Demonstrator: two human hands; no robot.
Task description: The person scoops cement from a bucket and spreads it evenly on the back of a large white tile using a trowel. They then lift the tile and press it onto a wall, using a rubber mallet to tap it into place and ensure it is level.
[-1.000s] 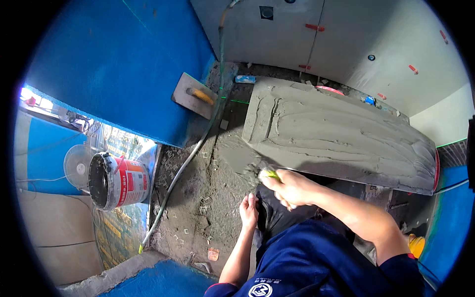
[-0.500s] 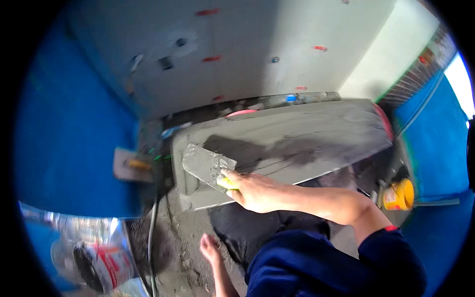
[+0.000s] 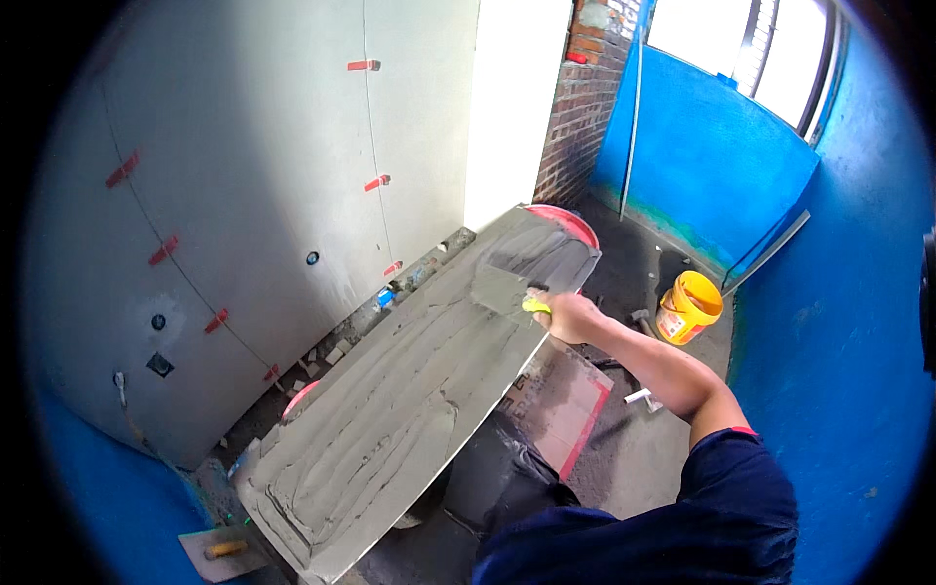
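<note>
My right hand (image 3: 573, 318) is closed around the yellow-green handle of a flat trowel (image 3: 500, 292). The trowel's blade lies against wet grey mortar near the far right end of a long tile (image 3: 361, 429). That mortar covers the tile's top in streaks and ridges, smoother around the blade. Red round rims (image 3: 567, 224) show from under the tile at its far end and far side. My left hand is out of the picture.
A second trowel (image 3: 224, 552) with a wooden handle lies off the tile's near left end. Right of my forearm stands a yellow bucket (image 3: 688, 304). A flat cardboard piece (image 3: 561, 409) is beside my leg. The tiled wall (image 3: 292, 146) with red clips rises behind.
The view has swung right. My right hand has carried the trowel from the tile's left end to its far right end. My left hand has left the picture.
</note>
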